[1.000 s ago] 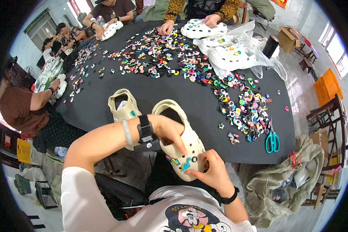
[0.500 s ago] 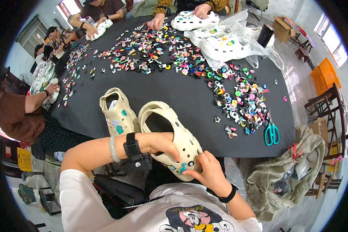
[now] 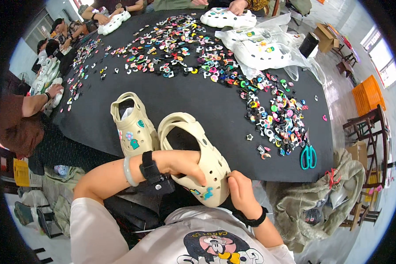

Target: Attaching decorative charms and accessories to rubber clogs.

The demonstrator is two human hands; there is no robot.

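Note:
A beige clog (image 3: 218,165) tilts toe-down at the table's near edge, held in my left hand (image 3: 185,165), whose thumb presses on its upper. Near its toe sit a turquoise dinosaur-shaped charm (image 3: 208,193) and a small multicoloured charm (image 3: 194,192). My right hand (image 3: 243,193) is closed beside the toe's right edge, its fingertips partly hidden; what they pinch, if anything, I cannot make out. On the table to the left lies the matching beige clog (image 3: 147,136), with a green shirt-shaped charm (image 3: 134,144), a flower charm (image 3: 129,136) and a green leaf-like charm (image 3: 140,123).
Loose colourful charms (image 3: 277,116) spread across the black tabletop (image 3: 92,127). Teal-handled scissors (image 3: 308,156) lie at the right. White clogs in clear bags (image 3: 264,55) and a black cylinder (image 3: 309,45) stand farther back. Co-workers handle white clogs (image 3: 113,23). A sack (image 3: 317,198) sits right.
My right hand has moved from the top of the toe to its right edge. A round black charm seen on the toe before no longer shows there. The left hand keeps its hold.

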